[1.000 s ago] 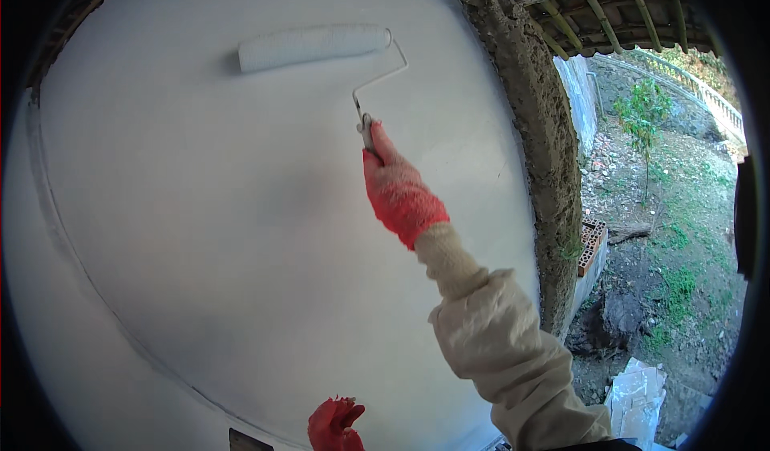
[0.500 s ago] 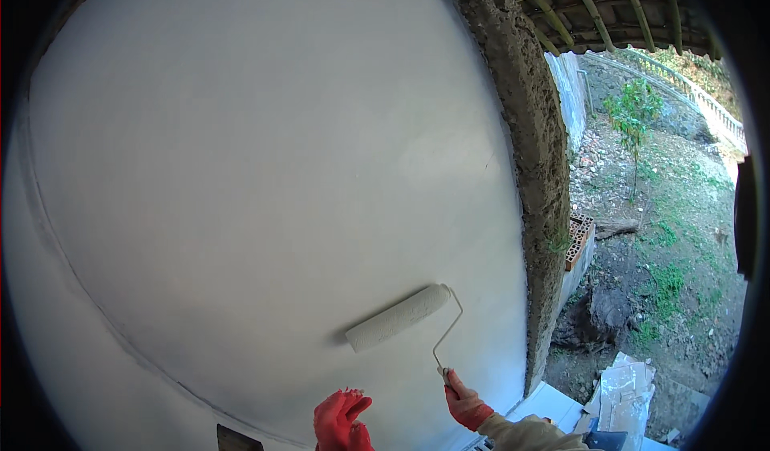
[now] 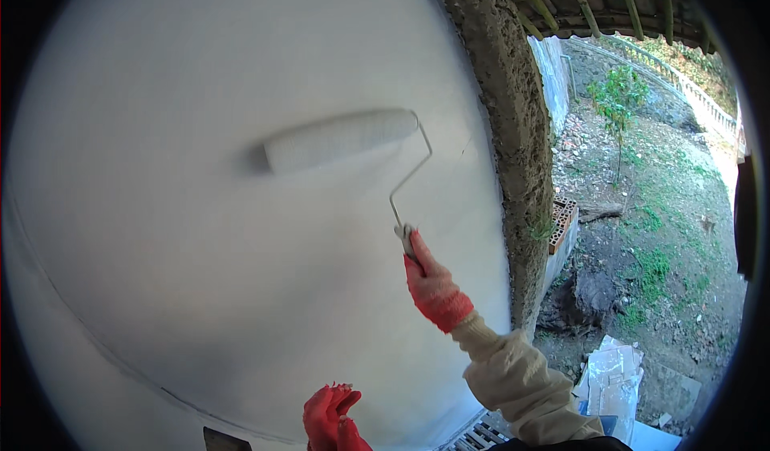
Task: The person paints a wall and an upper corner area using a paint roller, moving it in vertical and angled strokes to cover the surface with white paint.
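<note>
My right hand (image 3: 434, 283), in a red glove, is wrapped round the handle of a paint roller (image 3: 341, 140). The roller's pale sleeve lies nearly level against a white wall (image 3: 265, 275), its bent wire frame running down to my fist. Low in the view, near the bottom of the wall, is my left hand (image 3: 330, 419), also red-gloved. Its fingers are loosely bent and stand apart from the thumb, with nothing visible in them. The lower part of that hand is cut off by the picture's edge.
A rough concrete post (image 3: 521, 138) borders the wall on the right. Beyond it are a perforated brick (image 3: 563, 225), a small tree (image 3: 619, 102) and sloping ground. Pale flat sheets (image 3: 613, 379) lie at lower right, near a slatted grate (image 3: 481, 433). Above hangs a tiled roof (image 3: 605, 2).
The roller and my right hand have moved up the wall and somewhat left, so more of my right sleeve shows. My left hand has shifted only slightly. The view has turned a little.
</note>
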A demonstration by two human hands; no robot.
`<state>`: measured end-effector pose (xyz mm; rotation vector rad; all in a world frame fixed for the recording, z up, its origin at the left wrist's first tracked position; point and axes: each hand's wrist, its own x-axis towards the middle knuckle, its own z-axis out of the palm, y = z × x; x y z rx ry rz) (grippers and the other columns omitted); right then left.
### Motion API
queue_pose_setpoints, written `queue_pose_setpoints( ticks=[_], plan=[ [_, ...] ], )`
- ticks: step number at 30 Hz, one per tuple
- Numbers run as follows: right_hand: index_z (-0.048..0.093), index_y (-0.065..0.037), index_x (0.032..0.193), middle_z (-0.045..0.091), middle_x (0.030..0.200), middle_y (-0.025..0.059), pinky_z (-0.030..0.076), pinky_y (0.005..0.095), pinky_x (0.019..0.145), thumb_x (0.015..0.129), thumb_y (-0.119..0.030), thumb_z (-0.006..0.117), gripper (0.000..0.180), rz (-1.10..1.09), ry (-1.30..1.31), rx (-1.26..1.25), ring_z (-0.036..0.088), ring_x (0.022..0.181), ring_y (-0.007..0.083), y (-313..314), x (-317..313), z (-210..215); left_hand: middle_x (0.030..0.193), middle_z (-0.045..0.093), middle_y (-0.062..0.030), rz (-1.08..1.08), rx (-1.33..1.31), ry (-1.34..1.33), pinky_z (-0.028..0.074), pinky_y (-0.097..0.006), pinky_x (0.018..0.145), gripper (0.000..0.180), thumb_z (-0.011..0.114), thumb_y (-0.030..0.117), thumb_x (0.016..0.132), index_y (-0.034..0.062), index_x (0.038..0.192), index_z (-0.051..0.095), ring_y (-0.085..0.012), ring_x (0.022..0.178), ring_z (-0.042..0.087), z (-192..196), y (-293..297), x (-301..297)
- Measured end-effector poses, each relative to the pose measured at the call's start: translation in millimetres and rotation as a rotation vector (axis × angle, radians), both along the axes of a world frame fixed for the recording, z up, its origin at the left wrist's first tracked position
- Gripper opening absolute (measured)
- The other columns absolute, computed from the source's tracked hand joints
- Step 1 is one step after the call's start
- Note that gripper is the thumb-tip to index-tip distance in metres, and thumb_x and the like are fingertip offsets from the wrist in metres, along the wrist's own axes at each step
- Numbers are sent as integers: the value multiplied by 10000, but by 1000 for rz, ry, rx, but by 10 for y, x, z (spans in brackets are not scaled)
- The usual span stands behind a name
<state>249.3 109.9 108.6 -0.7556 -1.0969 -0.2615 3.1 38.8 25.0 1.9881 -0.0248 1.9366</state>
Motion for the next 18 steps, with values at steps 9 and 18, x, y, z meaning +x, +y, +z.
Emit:
queue_pose_setpoints(
  ticks=[9,18],
  plan=[
    [395,-103,1392,619,1152,131,469,252,821,878,-3,565,550,-48,-19,-158,602,1011,163,418,-433,-2589,1116,558,-142,-57,-184,-67,521,-391,823,428,513,234,884,-12,1230,457,-249,995,585,-167,138,45],
    [410,-315,1391,443,609,-75,380,217,424,938,-180,517,484,152,197,16,411,476,42,-111,130,181,1222,520,-186,-85,8,-15,508,-408,888,323,440,107,971,-47,1254,452,-272,1077,565,-133,142,26]
  ],
)
